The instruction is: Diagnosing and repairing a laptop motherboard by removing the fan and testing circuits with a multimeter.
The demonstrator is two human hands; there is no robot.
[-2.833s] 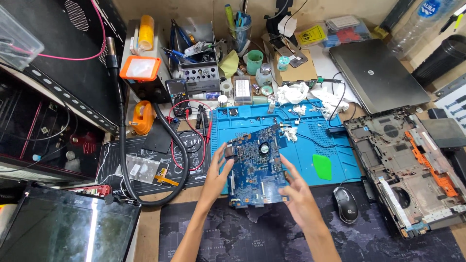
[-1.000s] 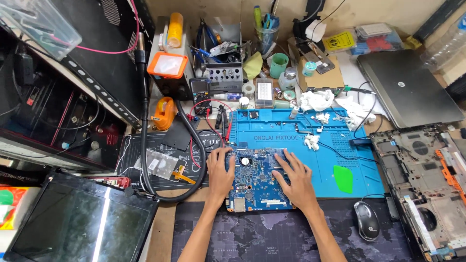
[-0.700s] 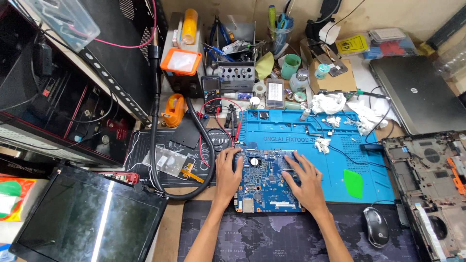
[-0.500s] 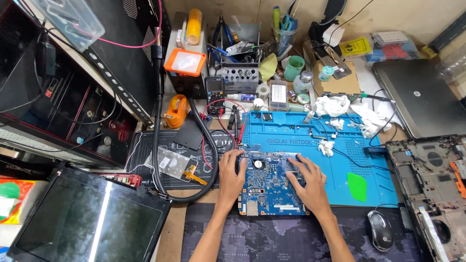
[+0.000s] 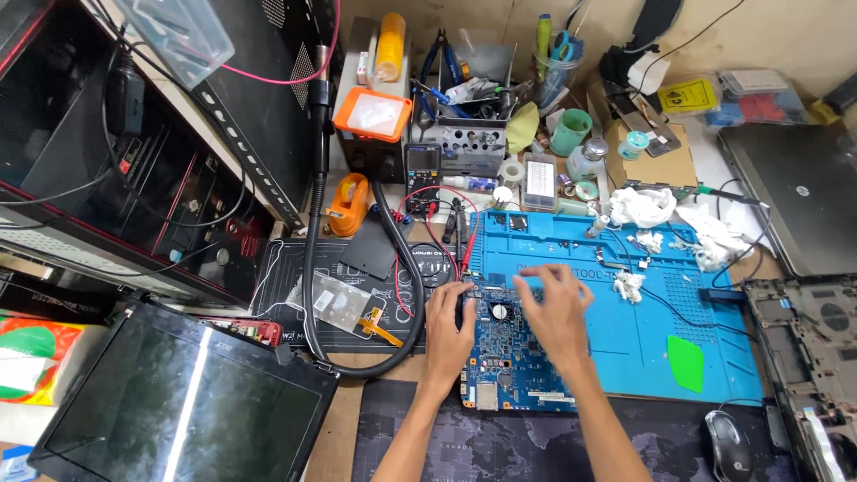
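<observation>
Board: the blue circuit board (image 5: 513, 357) lies flat across the near-left corner of the blue mat (image 5: 643, 303), its near edge hanging over onto the dark map-print pad (image 5: 536, 446).
Change: 2.8 s ago the board was tilted up off the mat between both hands; by 1.0 s ago it was down, and it has lain in the same spot since.
Left hand: the left hand (image 5: 449, 323) rests on the board's 9 o'clock edge, fingers curled over the rim, steadying rather than lifting.
Right hand: the right hand (image 5: 553, 308) lies palm-down over the board's middle, fingers spread toward 12 o'clock, open and gripping nothing.
Hand shift: between the last two pictures the fingers of both hands crept toward the far edge of the board; the wrists barely moved.
Meaning: judged from this, the turning-over is finished and the hands are now feeling across the upper face, so the work has gone from handling the board to working on it.
At 9 o'clock: a thick black hose (image 5: 357, 268) loops on a black mat (image 5: 295, 268) just beside the left hand.
At 3 o'clock: a green pick (image 5: 686, 363) on the blue mat, then an opened laptop base (image 5: 812, 357) at the desk edge.
At 4 o'clock: a black mouse (image 5: 732, 446).
At 12 o'clock: a multimeter (image 5: 422, 170) with red leads, tool racks, tissue scraps (image 5: 647, 207).
</observation>
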